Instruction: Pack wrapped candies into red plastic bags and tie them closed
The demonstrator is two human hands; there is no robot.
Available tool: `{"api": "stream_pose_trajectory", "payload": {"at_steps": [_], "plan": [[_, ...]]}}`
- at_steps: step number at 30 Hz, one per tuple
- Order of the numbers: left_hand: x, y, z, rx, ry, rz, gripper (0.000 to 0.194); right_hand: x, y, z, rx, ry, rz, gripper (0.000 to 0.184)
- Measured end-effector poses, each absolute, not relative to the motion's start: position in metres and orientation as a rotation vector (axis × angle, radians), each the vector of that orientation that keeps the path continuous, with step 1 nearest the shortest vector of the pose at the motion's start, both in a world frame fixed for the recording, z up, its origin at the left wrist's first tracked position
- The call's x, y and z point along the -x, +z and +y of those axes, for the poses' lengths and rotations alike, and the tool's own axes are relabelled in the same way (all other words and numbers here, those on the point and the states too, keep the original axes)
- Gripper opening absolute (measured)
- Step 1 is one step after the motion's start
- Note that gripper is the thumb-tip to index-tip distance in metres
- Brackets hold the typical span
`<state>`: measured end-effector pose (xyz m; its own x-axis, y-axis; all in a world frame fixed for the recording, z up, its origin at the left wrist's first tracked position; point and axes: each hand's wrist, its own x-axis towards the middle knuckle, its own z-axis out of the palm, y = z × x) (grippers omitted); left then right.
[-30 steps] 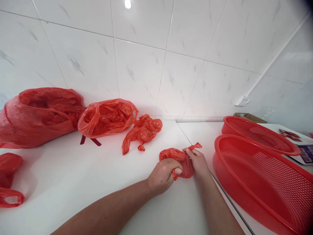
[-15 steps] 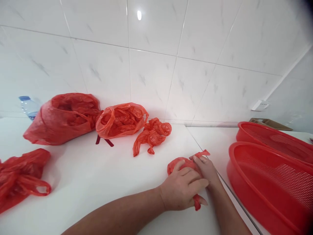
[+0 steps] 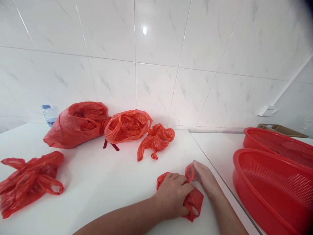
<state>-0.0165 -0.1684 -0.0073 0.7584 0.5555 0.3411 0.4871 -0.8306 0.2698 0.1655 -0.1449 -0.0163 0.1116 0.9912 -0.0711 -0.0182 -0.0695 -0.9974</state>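
Note:
A crumpled red plastic bag (image 3: 195, 200) lies on the white counter (image 3: 107, 182) in front of me. My left hand (image 3: 172, 195) is curled over it, pressing and gripping the bundle. My right hand (image 3: 206, 178) pinches a looped end of the same bag between its fingertips, just right of the left hand. Both hands are closed on the plastic.
Along the tiled wall lie a large stuffed red bag (image 3: 75, 125), a smaller open red bag (image 3: 127, 125) and a loose knotted one (image 3: 156, 140). Another red bag (image 3: 29, 181) sits front left. Two red mesh baskets (image 3: 274, 182) stand right. A water bottle (image 3: 49, 114) stands back left.
The view has swung left and down. My left hand moved on top of the bag, squeezing it smaller, and the right hand brought the bag's free end in from its outstretched position.

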Motion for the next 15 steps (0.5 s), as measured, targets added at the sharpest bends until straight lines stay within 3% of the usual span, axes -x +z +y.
{"api": "stream_pose_trajectory", "payload": {"at_steps": [8, 15], "plan": [[0.082, 0.006, -0.185, -2.601, 0.697, 1.21, 0.006, -0.159, -0.021, -0.141, 1.477, 1.039, -1.198, 0.047], [0.19, 0.007, -0.174, -2.387, 0.698, 1.863, 0.015, -0.153, -0.015, -0.143, 1.522, 0.991, -1.21, 0.046]]}}
